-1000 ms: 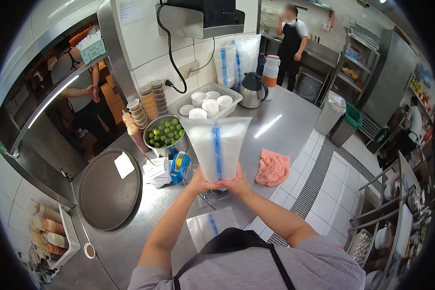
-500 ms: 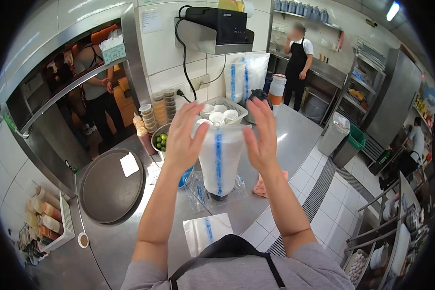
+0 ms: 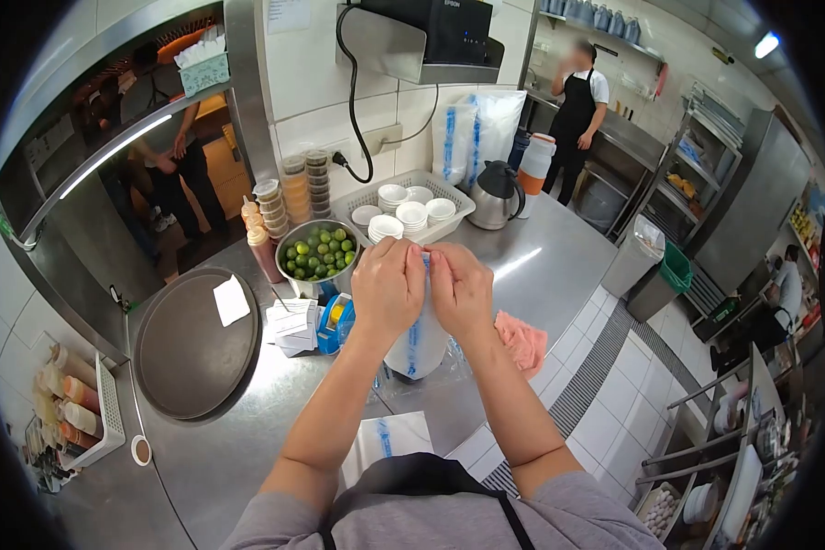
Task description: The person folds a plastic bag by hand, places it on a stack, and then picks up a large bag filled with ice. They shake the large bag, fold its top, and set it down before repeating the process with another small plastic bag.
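My left hand (image 3: 390, 286) and my right hand (image 3: 459, 288) are side by side, fingers curled closed at the top edge of a translucent plastic bag (image 3: 416, 350) with a blue printed stripe. The bag stands upright on the steel counter, and its upper part is mostly hidden behind my hands. Crumpled clear plastic lies around its base. Nearer to me, a flat white bag (image 3: 387, 438) with a blue stripe rests by the counter edge. A blue tape dispenser (image 3: 335, 323) sits left of the bag, beside white paper slips (image 3: 291, 325).
A bowl of limes (image 3: 318, 251), a basket of white cups (image 3: 413, 209), a steel jug (image 3: 496, 195) and a round brown tray (image 3: 197, 344) stand on the counter. A pink cloth (image 3: 521, 344) lies right. An aproned person (image 3: 579, 119) stands at the back.
Both hands have come down and together from either side of the bag's top, closing on its upper edge. The view has shifted slightly, and the limes and tape dispenser show more fully.
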Demonstrator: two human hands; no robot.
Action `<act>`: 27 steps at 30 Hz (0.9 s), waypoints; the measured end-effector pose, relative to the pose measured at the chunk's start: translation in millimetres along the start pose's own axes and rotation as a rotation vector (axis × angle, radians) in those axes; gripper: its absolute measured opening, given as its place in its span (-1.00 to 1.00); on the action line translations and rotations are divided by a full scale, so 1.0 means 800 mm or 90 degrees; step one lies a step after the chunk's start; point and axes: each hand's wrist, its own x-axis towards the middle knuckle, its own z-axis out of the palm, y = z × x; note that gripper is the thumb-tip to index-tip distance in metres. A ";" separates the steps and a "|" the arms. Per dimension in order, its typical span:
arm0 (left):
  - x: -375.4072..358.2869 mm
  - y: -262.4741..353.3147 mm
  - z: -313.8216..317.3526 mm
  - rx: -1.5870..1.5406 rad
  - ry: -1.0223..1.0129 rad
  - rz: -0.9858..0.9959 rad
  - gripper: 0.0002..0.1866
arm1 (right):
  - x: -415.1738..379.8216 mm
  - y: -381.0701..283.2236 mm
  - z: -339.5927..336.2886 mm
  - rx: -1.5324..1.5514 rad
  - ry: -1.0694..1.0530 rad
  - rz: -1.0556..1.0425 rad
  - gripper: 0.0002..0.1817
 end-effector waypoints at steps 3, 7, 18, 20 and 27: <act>-0.003 -0.002 0.002 0.000 0.009 -0.001 -0.79 | -0.001 0.004 0.003 -0.010 0.009 -0.042 -0.87; -0.005 -0.006 0.005 -0.013 0.028 0.012 -0.80 | -0.003 0.004 0.006 0.000 0.027 -0.033 -0.89; -0.004 -0.015 0.010 -0.075 0.052 0.038 -0.83 | -0.004 0.018 0.014 -0.031 0.051 -0.090 -0.88; -0.005 -0.016 0.011 -0.091 0.052 0.036 -0.84 | -0.004 0.019 0.014 -0.024 0.053 -0.088 -0.87; -0.005 -0.023 0.015 -0.129 0.047 0.040 -0.84 | -0.007 0.029 0.018 -0.005 0.062 -0.094 -0.82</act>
